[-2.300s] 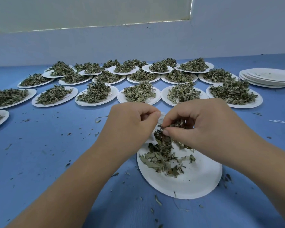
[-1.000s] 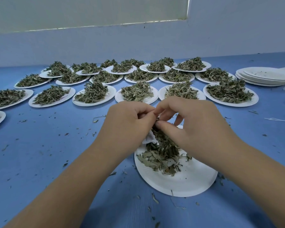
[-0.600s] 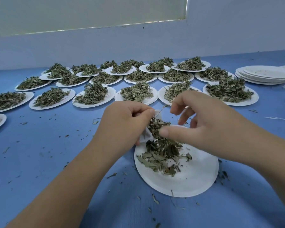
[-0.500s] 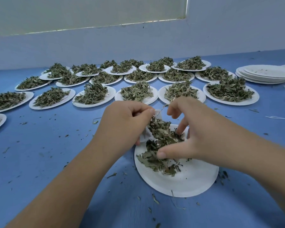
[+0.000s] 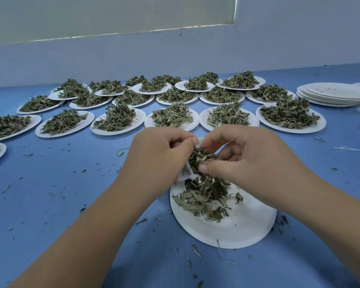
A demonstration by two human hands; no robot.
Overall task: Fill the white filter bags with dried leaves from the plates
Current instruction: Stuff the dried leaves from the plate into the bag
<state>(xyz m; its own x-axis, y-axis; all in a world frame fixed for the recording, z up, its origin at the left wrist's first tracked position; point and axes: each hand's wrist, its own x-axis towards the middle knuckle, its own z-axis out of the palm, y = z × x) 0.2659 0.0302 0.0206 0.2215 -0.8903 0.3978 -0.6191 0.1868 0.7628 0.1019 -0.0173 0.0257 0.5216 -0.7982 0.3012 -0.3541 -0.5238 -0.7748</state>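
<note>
- The left hand [image 5: 160,161] is seen with its grip curled round the small white paper filter bag [image 5: 187,173], which is held just above the far edge of the near round white paper plate [image 5: 237,231].
- The bag is judged light, thin and easily torn; it is best held at the rim of its mouth.
- A tuft of dried green leaves [image 5: 203,156] is pinched in the grip of the right hand [image 5: 256,161] at the bag's mouth; brittleness and shedding are expected.
- One bag and one part-emptied plate are counted; about eighteen heaped plates [image 5: 138,119] are spread across the blue desk [image 5: 60,194], the far ones overlapping.
- At far right, one stack of empty white plates [image 5: 337,94] is seen; its number cannot be told.
</note>
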